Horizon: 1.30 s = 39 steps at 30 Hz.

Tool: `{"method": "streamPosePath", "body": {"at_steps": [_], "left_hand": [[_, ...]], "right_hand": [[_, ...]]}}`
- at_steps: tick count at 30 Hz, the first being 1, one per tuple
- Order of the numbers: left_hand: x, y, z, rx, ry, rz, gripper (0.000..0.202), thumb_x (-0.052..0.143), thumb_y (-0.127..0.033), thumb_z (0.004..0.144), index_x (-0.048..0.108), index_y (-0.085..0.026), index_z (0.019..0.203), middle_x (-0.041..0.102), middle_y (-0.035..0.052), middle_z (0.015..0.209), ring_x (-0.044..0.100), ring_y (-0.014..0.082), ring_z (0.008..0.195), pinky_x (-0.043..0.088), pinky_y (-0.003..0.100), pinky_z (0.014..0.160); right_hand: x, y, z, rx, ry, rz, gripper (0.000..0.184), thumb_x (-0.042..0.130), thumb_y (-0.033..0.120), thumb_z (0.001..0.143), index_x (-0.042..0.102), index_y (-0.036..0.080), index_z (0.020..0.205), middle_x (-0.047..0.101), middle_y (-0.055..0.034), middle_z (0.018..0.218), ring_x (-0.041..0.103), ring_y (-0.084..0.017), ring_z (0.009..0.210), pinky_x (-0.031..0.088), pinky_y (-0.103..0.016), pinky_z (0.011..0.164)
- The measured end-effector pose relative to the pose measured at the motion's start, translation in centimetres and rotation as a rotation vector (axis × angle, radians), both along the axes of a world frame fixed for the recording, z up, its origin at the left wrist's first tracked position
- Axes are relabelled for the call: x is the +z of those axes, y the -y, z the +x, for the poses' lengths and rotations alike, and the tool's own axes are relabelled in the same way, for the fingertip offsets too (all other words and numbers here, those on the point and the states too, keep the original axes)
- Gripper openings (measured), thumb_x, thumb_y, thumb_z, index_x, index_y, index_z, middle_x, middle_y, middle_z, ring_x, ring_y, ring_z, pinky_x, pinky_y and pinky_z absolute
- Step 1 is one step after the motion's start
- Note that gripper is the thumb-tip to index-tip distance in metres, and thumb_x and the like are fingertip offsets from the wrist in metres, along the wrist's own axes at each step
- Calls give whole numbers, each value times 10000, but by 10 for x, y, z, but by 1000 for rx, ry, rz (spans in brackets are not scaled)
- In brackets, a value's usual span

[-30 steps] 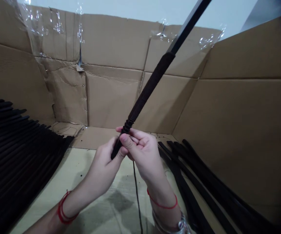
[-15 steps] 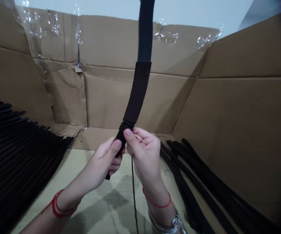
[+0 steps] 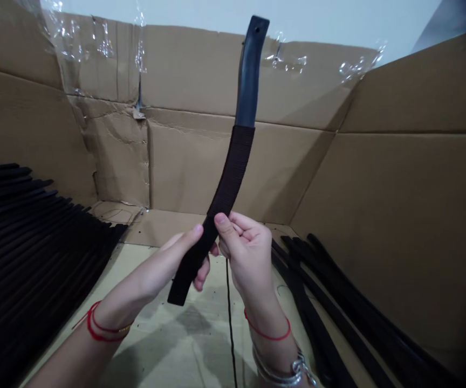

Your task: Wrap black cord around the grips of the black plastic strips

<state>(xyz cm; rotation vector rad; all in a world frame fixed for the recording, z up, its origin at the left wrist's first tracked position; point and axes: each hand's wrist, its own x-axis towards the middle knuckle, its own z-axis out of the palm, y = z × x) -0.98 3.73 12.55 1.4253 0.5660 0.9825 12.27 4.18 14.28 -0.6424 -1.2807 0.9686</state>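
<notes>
A curved black strip with a hole near its top end stands tilted in front of me, its middle wound with dark brown cord. Around its lower part is my left hand, thumb on the near edge and fingertips showing behind. My right hand is closed at the bottom of the winding, thumb and fingers pinching there at the strip's right edge. From beneath that hand a thin dark cord hangs down over the pale surface. What exactly lies under the right fingertips is hidden.
Many similar black strips lie in a row on the left. Several more strips lie at the right. Cardboard walls with clear tape surround the pale work surface.
The strip has come down, bringing its holed top end into view. The bunched turns at the winding's lower end now look even. My left fingers have loosened, and more of the lower end shows.
</notes>
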Motion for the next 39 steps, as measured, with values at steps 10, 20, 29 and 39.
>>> {"method": "streamPosePath", "body": {"at_steps": [10,20,29,39], "left_hand": [[2,4,-7,-170,239,-238,537,560,-638,864,439,-133,732,223,-77,560,135,23,455,111,128,409],[5,9,-1,-196,256,-343,597,651,-688,765,417,-143,700,210,-94,534,132,11,429,120,128,395],[-2,13,11,-7,190,-288,706,591,-833,694,404,-154,646,212,-92,470,155,9,380,128,117,359],[3,8,-1,-155,213,-294,614,628,-727,711,464,-135,702,237,-87,520,179,20,431,159,132,401]], "right_hand": [[7,12,-2,143,178,-20,306,711,422,810,669,135,714,540,14,509,382,-58,409,292,-201,392],[9,8,7,340,89,-76,202,769,300,779,701,115,825,604,6,582,321,-6,381,195,-150,337],[0,15,-8,168,-102,4,83,758,222,774,712,154,788,632,27,577,585,-68,398,388,-116,342],[6,11,-2,170,28,-34,179,762,303,775,721,129,788,625,-3,532,545,-66,410,429,-140,394]]}}
